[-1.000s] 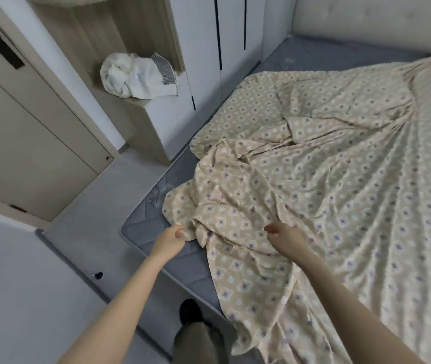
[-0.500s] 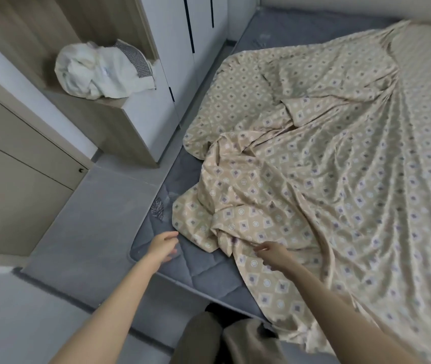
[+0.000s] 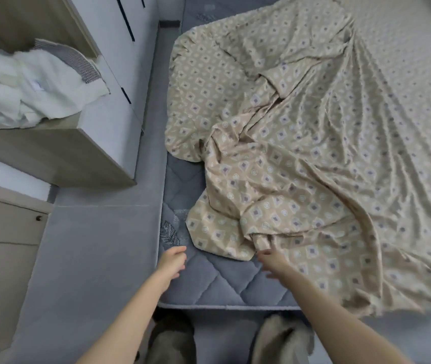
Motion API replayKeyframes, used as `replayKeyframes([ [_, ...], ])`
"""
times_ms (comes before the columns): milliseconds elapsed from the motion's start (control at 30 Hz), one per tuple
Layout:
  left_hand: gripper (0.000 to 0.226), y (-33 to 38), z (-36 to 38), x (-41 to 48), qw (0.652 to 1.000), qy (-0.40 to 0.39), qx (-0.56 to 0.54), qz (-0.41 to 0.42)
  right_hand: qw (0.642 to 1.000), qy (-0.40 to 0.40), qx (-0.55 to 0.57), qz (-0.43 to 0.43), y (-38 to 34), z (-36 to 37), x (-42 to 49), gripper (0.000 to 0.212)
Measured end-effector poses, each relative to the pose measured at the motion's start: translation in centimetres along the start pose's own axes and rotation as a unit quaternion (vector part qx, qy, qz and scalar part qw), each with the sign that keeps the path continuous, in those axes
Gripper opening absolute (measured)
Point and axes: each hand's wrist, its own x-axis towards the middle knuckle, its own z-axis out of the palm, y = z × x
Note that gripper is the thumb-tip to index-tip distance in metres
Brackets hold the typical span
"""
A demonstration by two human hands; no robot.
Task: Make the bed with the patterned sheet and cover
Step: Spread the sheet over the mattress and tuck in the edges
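The sheet [image 3: 301, 166] is lying bunched on the mattress [image 3: 222, 285], leaving the near corner bare. The right hand [image 3: 274, 262] is touching its crumpled edge, fingers [image 3: 263, 253] apart; the left hand [image 3: 173, 261] is hovering, loosely curled, empty. Best finding the corner hem, then pulling evenly.

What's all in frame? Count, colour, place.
patterned sheet: 1, beige diamond print, crumpled across mattress
mattress: 1, grey quilted, near-left corner bare
cloth bundle: 1, white, on shelf unit
shelf unit: 1, light wood, left of bed
wardrobe: 1, white with dark handles, behind shelf unit
floor: grey, left of bed
trouser legs: 2, olive, bottom edge
left hand: 1, over bare mattress, holding nothing
right hand: 1, fingertips at sheet's bunched edge
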Motion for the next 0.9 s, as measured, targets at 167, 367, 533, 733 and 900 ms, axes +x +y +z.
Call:
replayKeyframes([
  [167,0.035,1.4,-2.7,3.4,0.99,-0.067,0.109,0.066,0.965,0.037,0.243,0.089,0.1,5.3,1.6,0.04],
  [367,0.034,1.6,-4.2,6.5,0.977,-0.105,0.173,0.066,0.912,0.069,0.387,0.121,0.4,8.5,5.0,0.047],
  [533,0.033,1.4,-4.7,10.1,0.971,-0.111,0.207,0.051,0.875,0.095,0.455,0.132,0.9,10.0,9.0,0.071],
  [733,0.031,2.3,-4.9,12.4,0.974,-0.106,0.197,0.041,0.86,0.089,0.497,0.07,-0.4,11.0,10.7,0.049],
  [900,0.035,4.6,-4.7,13.2,0.97,-0.119,0.2,0.063,0.888,0.146,0.434,0.036,-2.4,12.4,7.6,0.057],
])
